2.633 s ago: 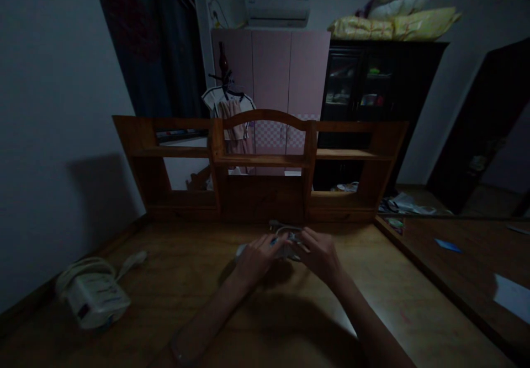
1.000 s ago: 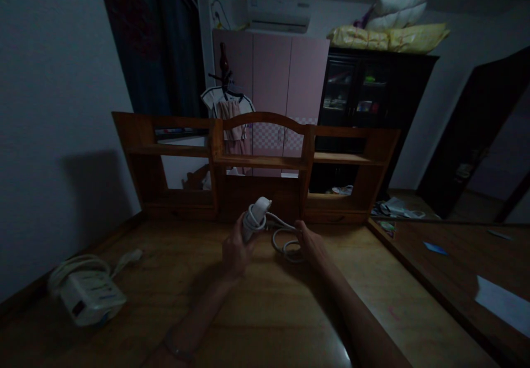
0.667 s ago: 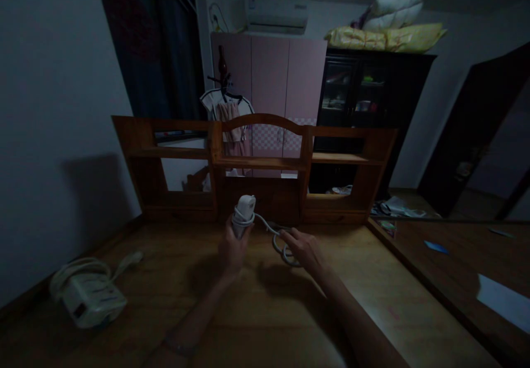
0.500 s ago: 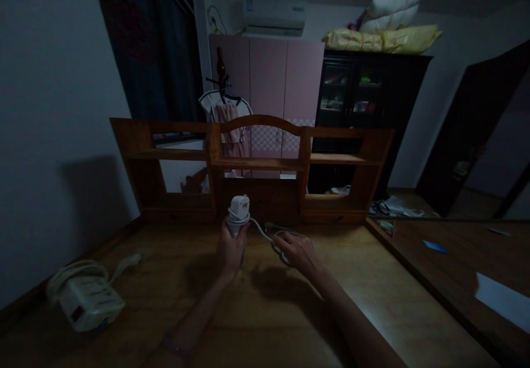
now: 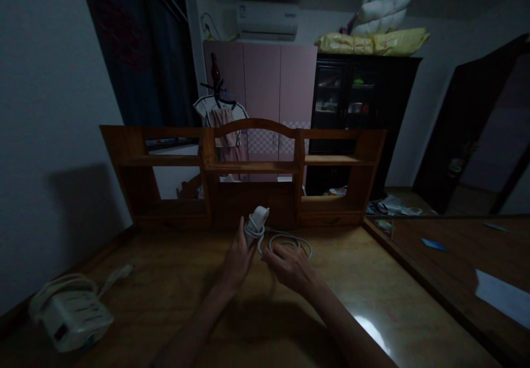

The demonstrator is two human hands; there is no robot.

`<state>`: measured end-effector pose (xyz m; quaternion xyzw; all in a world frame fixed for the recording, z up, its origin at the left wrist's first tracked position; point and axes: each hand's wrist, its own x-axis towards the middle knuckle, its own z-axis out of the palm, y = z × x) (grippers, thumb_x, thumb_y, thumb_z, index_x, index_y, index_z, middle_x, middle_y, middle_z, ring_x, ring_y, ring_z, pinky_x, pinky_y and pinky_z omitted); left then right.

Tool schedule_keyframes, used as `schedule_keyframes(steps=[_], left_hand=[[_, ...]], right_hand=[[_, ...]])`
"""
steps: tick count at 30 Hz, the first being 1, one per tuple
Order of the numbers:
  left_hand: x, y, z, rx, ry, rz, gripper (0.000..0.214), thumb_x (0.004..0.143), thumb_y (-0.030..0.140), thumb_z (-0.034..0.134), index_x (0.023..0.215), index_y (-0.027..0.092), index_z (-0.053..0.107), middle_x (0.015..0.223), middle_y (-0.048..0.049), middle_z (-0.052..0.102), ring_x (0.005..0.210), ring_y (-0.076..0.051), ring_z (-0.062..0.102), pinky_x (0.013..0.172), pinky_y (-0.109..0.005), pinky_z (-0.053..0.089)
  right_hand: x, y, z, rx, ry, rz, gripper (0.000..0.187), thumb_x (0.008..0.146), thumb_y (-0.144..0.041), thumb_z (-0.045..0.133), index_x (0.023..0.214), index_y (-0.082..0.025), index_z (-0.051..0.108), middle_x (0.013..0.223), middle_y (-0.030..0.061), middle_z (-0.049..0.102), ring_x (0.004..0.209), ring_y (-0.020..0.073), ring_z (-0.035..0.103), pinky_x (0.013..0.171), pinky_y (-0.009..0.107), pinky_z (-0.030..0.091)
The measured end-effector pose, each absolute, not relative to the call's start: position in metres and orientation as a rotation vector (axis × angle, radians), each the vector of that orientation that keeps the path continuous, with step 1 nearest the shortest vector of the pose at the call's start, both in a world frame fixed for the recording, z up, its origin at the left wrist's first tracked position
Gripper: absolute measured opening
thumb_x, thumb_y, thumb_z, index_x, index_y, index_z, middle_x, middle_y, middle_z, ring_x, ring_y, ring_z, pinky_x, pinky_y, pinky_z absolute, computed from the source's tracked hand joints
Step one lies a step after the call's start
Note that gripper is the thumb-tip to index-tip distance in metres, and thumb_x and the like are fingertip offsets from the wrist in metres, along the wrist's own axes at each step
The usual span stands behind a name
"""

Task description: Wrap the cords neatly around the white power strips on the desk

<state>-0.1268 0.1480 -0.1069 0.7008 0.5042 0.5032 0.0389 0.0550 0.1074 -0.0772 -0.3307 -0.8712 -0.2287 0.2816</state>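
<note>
The room is dim. My left hand (image 5: 239,257) holds a white power strip (image 5: 255,222) upright above the wooden desk (image 5: 174,285), with its white cable (image 5: 290,241) looped around its lower part. My right hand (image 5: 287,266) is close beside it on the right and grips the cable, which runs on in a loose loop lying on the desk behind the hand.
A second white power strip with a coiled cord (image 5: 68,315) lies at the desk's left front. A wooden shelf unit (image 5: 248,166) stands along the back edge. To the right a darker table (image 5: 455,257) carries a white sheet (image 5: 503,297) and a blue card (image 5: 434,244).
Both hands lifted the power strip off the desk. The left hand now holds it upright while the right hand has come in close, laying cable around it. My view has shifted slightly.
</note>
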Motion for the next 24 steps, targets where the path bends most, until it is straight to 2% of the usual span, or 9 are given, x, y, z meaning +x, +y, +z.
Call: schedule_keyframes(steps=[2, 5, 10, 14, 17, 24], left_hand=[[-0.126, 0.146, -0.108, 2.255, 1.46, 1.443, 0.083, 0.081, 0.022, 0.054, 0.147, 0.02, 0.003, 0.145, -0.0178, 0.035, 0.127, -0.026, 0.045, 0.094, -0.039, 0.045], [-0.126, 0.143, -0.108, 2.367, 1.422, 1.349, 0.089, 0.078, 0.017, 0.054, 0.147, 0.018, -0.003, 0.143, -0.02, 0.037, 0.124, -0.027, 0.047, 0.093, -0.04, 0.046], [-0.124, 0.141, -0.111, 2.572, 1.339, 1.24, 0.083, 0.077, 0.012, 0.049, 0.147, 0.017, 0.004, 0.143, -0.0178, 0.039, 0.125, -0.025, 0.046, 0.101, -0.04, 0.042], [-0.121, 0.139, -0.113, 2.76, 1.241, 1.1, 0.075, 0.084, 0.021, 0.051, 0.146, 0.016, 0.01, 0.139, -0.016, 0.044, 0.122, -0.022, 0.05, 0.099, -0.037, 0.044], [-0.119, 0.136, -0.112, 2.843, 1.217, 1.057, 0.071, 0.087, 0.028, 0.051, 0.146, 0.017, 0.013, 0.133, -0.0153, 0.05, 0.116, -0.022, 0.055, 0.095, -0.035, 0.047], [-0.109, 0.125, -0.104, 3.031, 1.214, 0.906, 0.071, 0.088, 0.025, 0.051, 0.145, 0.013, 0.011, 0.12, -0.0156, 0.059, 0.102, -0.022, 0.061, 0.084, -0.032, 0.051]], right_hand=[[0.053, 0.106, -0.078, -0.869, -2.34, -0.592, 0.013, 0.095, -0.021, 0.045, 0.103, -0.021, 0.055, 0.08, 0.0012, 0.056, 0.068, 0.0146, 0.05, 0.057, 0.029, 0.027], [0.048, 0.107, -0.083, -0.83, -2.366, -0.587, 0.012, 0.095, -0.018, 0.044, 0.099, -0.021, 0.055, 0.081, 0.002, 0.057, 0.07, 0.0154, 0.051, 0.056, 0.029, 0.027], [0.046, 0.107, -0.088, -0.786, -2.318, -0.575, 0.014, 0.096, -0.021, 0.043, 0.089, -0.019, 0.055, 0.077, 0.0016, 0.058, 0.068, 0.0154, 0.052, 0.055, 0.028, 0.027], [0.059, 0.107, -0.078, -0.762, -2.186, -0.534, 0.021, 0.095, -0.028, 0.048, 0.077, -0.019, 0.055, 0.071, 0.0017, 0.057, 0.064, 0.0143, 0.052, 0.058, 0.028, 0.029], [0.075, 0.11, -0.067, -0.811, -2.114, -0.369, 0.026, 0.09, -0.038, 0.057, 0.074, -0.018, 0.054, 0.072, 0.0023, 0.058, 0.062, 0.013, 0.052, 0.057, 0.025, 0.031], [0.1, 0.114, -0.049, -0.884, -2.068, 0.035, 0.039, 0.073, -0.051, 0.073, 0.073, -0.018, 0.054, 0.07, -0.0009, 0.056, 0.059, 0.0104, 0.05, 0.055, 0.021, 0.031]])
